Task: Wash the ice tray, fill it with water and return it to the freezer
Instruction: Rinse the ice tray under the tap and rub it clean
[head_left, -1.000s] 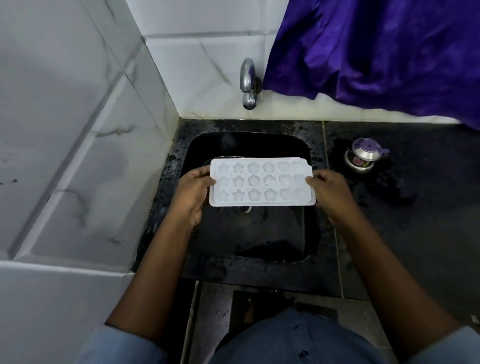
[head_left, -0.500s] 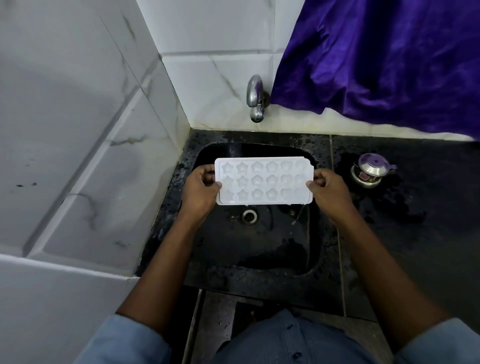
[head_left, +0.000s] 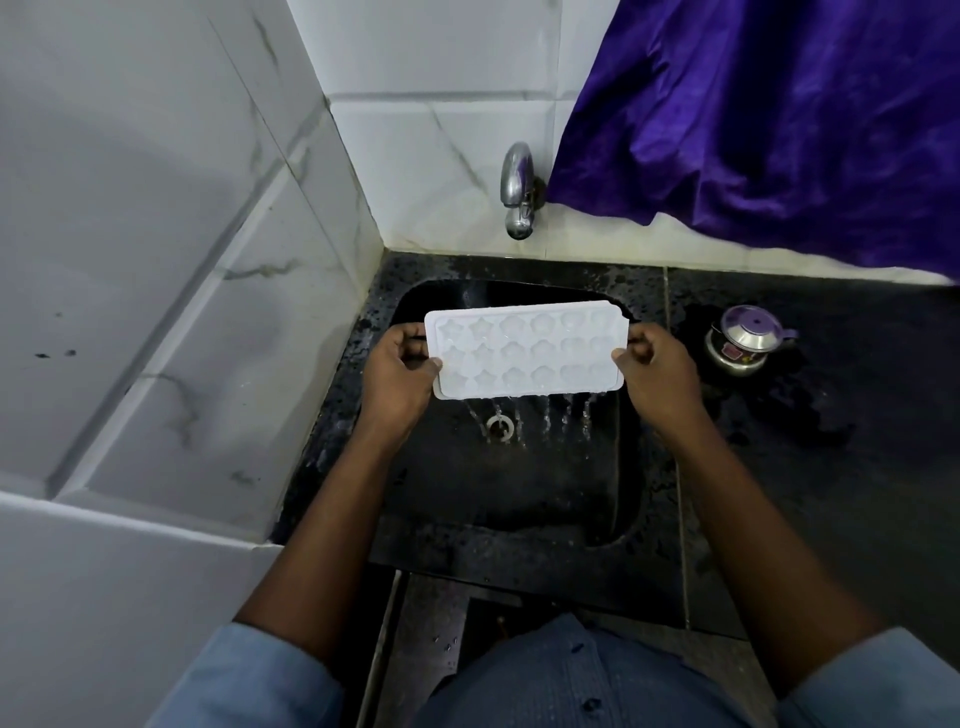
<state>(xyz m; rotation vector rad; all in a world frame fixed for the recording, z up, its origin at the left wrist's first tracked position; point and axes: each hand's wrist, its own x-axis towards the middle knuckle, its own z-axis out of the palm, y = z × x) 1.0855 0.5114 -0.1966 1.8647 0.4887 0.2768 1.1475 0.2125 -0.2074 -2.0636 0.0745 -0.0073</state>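
A white ice tray with star and flower shaped cells hangs over the black sink. My left hand grips its left end and my right hand grips its right end. The tray tilts toward me, and thin streams of water run off its near edge into the sink around the drain. A chrome tap sticks out of the white tiled wall behind the sink; no water shows at its spout.
A small steel pot with a purple lid stands on the wet black counter right of the sink. A purple cloth hangs at the upper right. White tiled walls close in on the left.
The tray has tipped toward me and water now pours off its near edge, where only a trickle showed half a second ago. Both hands keep their hold on the ends.
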